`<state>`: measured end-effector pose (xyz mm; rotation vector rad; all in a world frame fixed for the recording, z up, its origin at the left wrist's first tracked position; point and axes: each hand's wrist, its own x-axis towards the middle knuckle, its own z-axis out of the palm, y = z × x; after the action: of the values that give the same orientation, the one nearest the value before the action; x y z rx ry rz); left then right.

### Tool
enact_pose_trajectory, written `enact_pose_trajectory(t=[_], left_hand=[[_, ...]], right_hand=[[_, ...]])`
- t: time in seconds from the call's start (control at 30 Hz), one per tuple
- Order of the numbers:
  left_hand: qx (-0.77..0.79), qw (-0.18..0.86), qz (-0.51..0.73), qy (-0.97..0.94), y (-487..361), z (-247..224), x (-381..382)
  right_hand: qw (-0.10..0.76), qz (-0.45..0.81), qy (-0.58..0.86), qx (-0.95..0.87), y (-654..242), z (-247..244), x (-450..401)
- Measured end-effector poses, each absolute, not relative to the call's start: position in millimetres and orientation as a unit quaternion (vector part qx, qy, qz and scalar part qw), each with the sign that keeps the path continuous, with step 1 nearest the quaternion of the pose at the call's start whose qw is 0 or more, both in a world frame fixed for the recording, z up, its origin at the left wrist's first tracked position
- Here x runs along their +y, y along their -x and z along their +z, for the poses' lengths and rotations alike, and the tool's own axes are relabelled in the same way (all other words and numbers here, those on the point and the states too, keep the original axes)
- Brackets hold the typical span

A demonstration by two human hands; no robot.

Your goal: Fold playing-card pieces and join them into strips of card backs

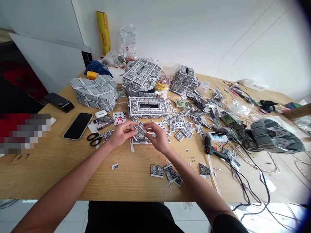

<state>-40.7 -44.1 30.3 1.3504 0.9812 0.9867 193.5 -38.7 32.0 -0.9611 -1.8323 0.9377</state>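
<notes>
Head view: left hand and right hand meet just in front of the card-covered tissue box, both working on a small folded playing-card piece. Left fingers pinch that piece; right fingers curl, partly open, at its right end, contact unclear. Piece seems held just above the wooden desk, probably to keep it clear of the litter for close work. Left of the box: scissors and loose playing cards, likely kept within easy reach, plus a smartphone. Right of the box: scattered card pieces, a hot glue gun, and a power strip with black cables. Behind the box: a card-covered bag model, a yellow roll, and a white wall.
</notes>
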Motion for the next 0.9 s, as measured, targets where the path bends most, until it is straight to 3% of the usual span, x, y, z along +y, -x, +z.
enact_pose_trajectory(t=[0.13,0.27,0.6,0.9], left_hand=[[0.464,0.502,0.493,-0.538,47.7,24.7,-35.4],[0.481,0.504,0.504,-0.511,48.2,21.2,-33.0],[0.432,0.555,0.478,-0.526,48.4,17.4,-33.3],[0.439,0.546,0.451,-0.553,43.6,8.7,-36.3]], right_hand=[[0.306,0.284,0.402,-0.815,-190.5,24.1,-39.1],[0.217,0.218,0.381,-0.872,-191.0,15.8,-42.0],[0.158,0.14,0.413,-0.886,-215.0,12.0,-26.8],[0.157,0.19,0.402,-0.882,-213.2,29.2,-13.5]])
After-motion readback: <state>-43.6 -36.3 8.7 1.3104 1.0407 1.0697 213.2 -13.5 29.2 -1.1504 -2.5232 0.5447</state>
